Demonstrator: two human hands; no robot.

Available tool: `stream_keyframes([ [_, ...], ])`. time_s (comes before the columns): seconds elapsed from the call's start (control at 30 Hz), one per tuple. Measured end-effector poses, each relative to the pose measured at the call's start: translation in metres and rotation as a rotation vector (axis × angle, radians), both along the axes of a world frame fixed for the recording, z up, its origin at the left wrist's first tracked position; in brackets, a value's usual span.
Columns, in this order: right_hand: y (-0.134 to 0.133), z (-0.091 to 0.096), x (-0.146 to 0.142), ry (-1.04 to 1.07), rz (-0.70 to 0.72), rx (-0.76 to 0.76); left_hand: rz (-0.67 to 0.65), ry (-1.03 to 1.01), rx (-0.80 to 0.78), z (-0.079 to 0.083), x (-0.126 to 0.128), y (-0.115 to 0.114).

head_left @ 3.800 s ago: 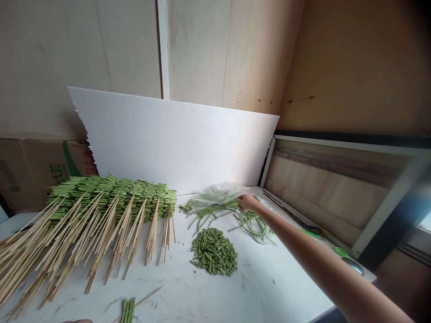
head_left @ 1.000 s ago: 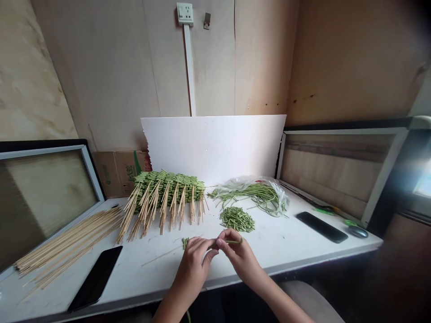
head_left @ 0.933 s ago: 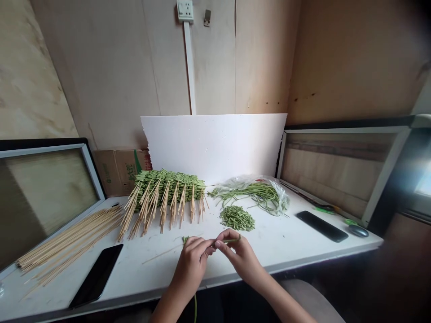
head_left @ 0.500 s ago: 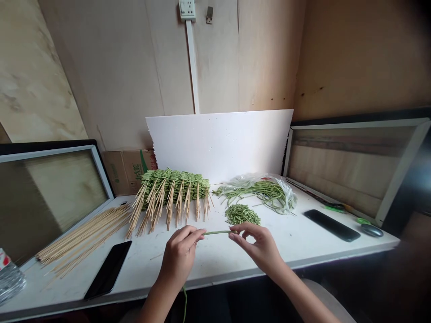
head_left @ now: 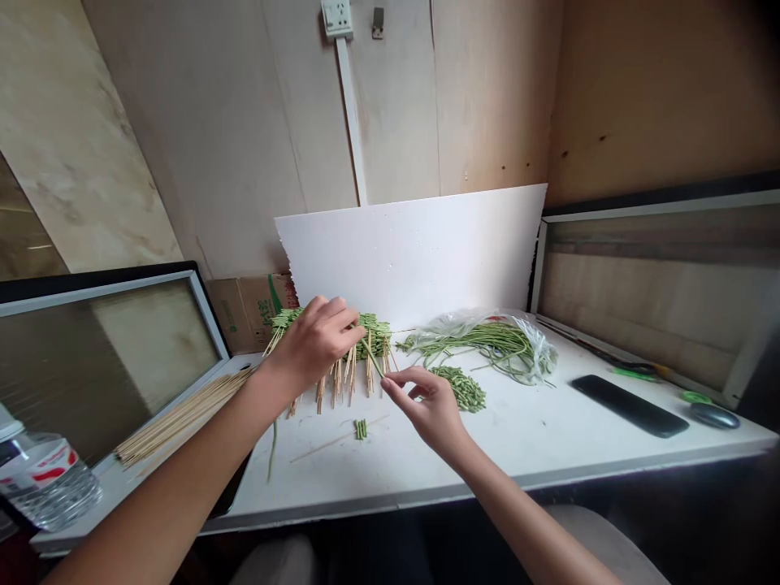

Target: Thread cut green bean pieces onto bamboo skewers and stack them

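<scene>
A long green bean (head_left: 371,357) stretches slantwise between my hands over the white table. My left hand (head_left: 320,340) is raised in front of the stacked bean skewers (head_left: 376,327), fingers closed on the bean's upper part. Lower and to the right, my right hand (head_left: 426,398) pinches the other end between thumb and fingertips. A green length, seemingly the same bean's tail, dangles below my left forearm. On the table beneath lies one skewer with short bean pieces (head_left: 361,429) on it. The pile of cut bean pieces (head_left: 460,387) is just behind my right hand.
Bare bamboo sticks (head_left: 183,414) lie at left beside a water bottle (head_left: 49,471). A plastic bag of long beans (head_left: 500,345) sits at the back right. A black phone (head_left: 630,405) and a mouse (head_left: 714,416) are on the right. A white board (head_left: 408,252) stands behind.
My left hand has moved up and forward, tilting the bean that lay level before. The skewer with bean pieces on the table now shows. The view has shifted slightly.
</scene>
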State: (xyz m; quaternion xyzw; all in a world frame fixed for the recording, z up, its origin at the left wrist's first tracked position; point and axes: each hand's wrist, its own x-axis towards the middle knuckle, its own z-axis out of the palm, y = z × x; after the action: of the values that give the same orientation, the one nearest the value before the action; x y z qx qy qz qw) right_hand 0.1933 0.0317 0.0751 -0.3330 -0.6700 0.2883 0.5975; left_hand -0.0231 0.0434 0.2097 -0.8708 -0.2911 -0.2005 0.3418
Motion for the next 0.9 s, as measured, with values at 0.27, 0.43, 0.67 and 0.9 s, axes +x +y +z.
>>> stream_keyframes([
  [0.27, 0.016, -0.042, 0.053, -0.111, -0.089, -0.164, 0.025, -0.345, -0.275, -0.134, 0.007, 0.022],
  [0.43, 0.015, -0.063, 0.069, -0.161, -0.148, -0.187, 0.025, -0.604, -0.533, -0.197, 0.038, 0.008],
  [0.67, 0.006, -0.073, 0.068, -0.225, -0.131, -0.091, 0.026, -0.719, -0.663, -0.205, 0.077, -0.012],
  [0.9, 0.002, -0.072, 0.073, -0.402, -0.105, 0.173, -0.052, -0.751, -0.716, -0.212, 0.075, -0.017],
])
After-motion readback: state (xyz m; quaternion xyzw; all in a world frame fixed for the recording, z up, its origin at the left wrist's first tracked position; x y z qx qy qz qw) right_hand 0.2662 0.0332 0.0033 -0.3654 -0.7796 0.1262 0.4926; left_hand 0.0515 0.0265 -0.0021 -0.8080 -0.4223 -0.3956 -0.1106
